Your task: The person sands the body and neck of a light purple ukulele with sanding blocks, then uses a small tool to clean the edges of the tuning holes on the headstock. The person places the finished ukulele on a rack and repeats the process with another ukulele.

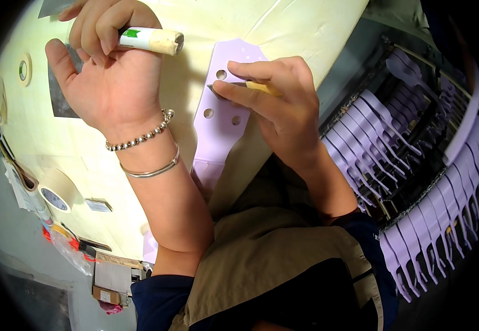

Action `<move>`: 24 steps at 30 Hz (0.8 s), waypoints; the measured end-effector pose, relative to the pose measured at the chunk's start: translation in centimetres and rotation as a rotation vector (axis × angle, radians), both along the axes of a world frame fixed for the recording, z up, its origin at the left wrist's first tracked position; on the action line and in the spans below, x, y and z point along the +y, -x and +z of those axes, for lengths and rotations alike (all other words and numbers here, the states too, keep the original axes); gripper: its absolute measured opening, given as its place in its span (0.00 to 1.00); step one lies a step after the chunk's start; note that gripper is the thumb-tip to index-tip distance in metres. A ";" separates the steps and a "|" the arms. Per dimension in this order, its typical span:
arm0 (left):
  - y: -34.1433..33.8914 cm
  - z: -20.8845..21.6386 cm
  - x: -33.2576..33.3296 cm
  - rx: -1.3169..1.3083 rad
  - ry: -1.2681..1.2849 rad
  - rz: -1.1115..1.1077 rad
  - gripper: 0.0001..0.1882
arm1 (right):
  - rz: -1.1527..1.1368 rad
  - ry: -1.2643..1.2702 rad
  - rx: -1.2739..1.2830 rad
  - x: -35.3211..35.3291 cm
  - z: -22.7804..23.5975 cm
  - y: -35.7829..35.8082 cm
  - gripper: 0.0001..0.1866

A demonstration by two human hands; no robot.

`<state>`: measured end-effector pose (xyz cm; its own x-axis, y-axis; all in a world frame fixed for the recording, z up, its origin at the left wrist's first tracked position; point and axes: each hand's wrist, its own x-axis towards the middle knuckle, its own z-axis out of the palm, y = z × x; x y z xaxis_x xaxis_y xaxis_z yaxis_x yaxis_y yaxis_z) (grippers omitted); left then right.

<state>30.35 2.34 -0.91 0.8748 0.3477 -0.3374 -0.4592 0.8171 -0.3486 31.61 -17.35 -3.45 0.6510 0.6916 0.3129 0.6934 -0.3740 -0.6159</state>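
Note:
My left hand [121, 66] is raised at the upper left, palm showing, with curled fingers closed around a short beige cylinder [165, 42] in a white wrapper with a green mark. A lilac headstock-shaped piece [217, 129] with several round holes lies beneath my hands, its narrow end toward me. Over its upper part, my right hand [278, 99] grips a small knife [261, 88] with a yellow handle. The knife's dark pointed blade lies between the holes, partly covered by a finger; I cannot tell whether it touches the surface.
A pale-covered table [112, 193] carries a wide tape roll [57, 190] and a smaller roll [24, 69] on the left. Dark sheets [63, 94] lie behind my left hand. On the right stands a rack of several similar lilac pieces [355, 135].

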 end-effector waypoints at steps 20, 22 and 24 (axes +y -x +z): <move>-0.2 -0.1 -0.1 -0.005 0.008 -0.003 0.13 | -0.020 0.052 -0.042 0.0 0.1 0.4 0.17; -0.2 -0.1 -0.1 -0.007 0.010 -0.002 0.13 | 0.004 0.073 -0.073 0.0 0.4 0.2 0.17; -0.1 -0.1 -0.1 -0.008 0.015 0.000 0.13 | 0.019 0.086 -0.079 -0.1 0.6 0.1 0.17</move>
